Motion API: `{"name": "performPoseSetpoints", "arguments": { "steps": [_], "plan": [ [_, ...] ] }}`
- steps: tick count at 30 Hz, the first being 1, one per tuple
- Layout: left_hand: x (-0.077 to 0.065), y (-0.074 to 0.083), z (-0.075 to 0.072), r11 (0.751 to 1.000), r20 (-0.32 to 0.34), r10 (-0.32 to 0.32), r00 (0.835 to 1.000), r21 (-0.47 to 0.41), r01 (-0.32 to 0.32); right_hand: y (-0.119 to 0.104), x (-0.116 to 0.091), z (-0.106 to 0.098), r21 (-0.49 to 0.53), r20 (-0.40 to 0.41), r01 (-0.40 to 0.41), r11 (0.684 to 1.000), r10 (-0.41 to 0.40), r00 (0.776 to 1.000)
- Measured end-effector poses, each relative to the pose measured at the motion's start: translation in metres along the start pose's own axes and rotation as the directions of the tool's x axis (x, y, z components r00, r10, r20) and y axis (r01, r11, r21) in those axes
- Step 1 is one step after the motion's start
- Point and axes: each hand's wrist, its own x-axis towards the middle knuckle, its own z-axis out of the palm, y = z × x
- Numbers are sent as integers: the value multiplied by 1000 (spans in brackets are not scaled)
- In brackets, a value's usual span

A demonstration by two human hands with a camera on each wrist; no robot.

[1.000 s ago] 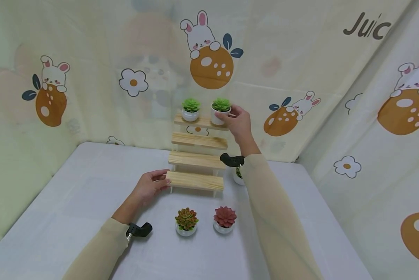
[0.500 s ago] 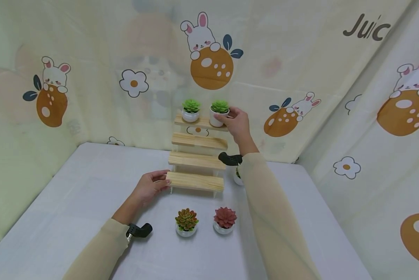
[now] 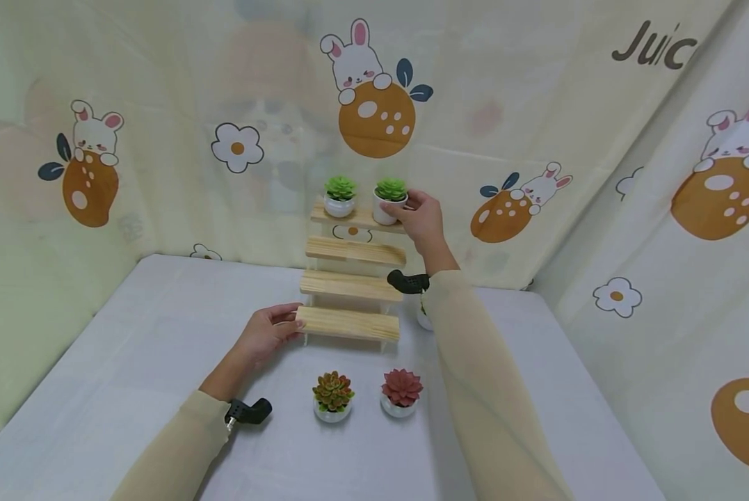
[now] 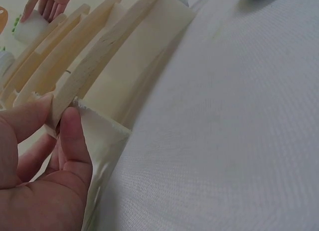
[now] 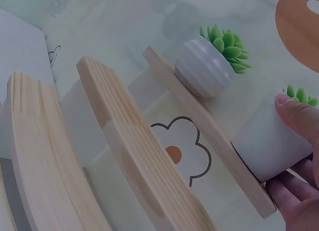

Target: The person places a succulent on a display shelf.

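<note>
A tiered wooden display stand (image 3: 349, 323) stands on the white table, its plank steps rising toward the back. My left hand (image 3: 269, 335) pinches the left end of the lowest plank between thumb and fingers, as the left wrist view confirms. On the top plank (image 5: 199, 122), my right hand (image 3: 425, 221) holds a green succulent in a smooth white pot (image 3: 384, 211) by its right side. The pot's base meets the plank in the right wrist view. Left of it, on that same plank, sits another green succulent in a ribbed white pot (image 3: 339, 204).
In front of the stand, a red-green succulent (image 3: 333, 394) and a dark pink succulent (image 3: 402, 390) stand in white pots on the table (image 3: 161, 334). Another potted plant (image 3: 425, 319) is mostly hidden behind the right sleeve. A printed curtain (image 3: 274, 83) hangs close behind the stand.
My right hand has shifted the smooth white pot slightly left along the top plank. The left hand keeps its place on the lowest plank.
</note>
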Motion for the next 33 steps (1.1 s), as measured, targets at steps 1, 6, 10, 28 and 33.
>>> {"name": "performPoseSetpoints", "arguments": {
  "steps": [1, 6, 10, 28, 33],
  "plan": [
    [0, 0, 0, 1000, 1, 2, 1000, 1, -2, 0, 0, 0, 1, 0, -1, 1000, 1, 1000],
    [-2, 1, 0, 1000, -1, -4, 1000, 2, 4, -2, -3, 0, -6, -3, -18, 1000, 18, 1000],
    [-1, 0, 0, 1000, -5, -10, 1000, 2, 10, -1, -5, 0, 13, -3, -32, 999, 32, 999],
    [-2, 1, 0, 1000, 6, 10, 1000, 14, -10, 13, -16, -7, 100, -80, -7, 995, 16, 997],
    [-3, 1, 1, 1000, 7, 12, 1000, 27, -12, 17, -30, -10, 98, -80, 19, 995, -11, 997]
  ]
}}
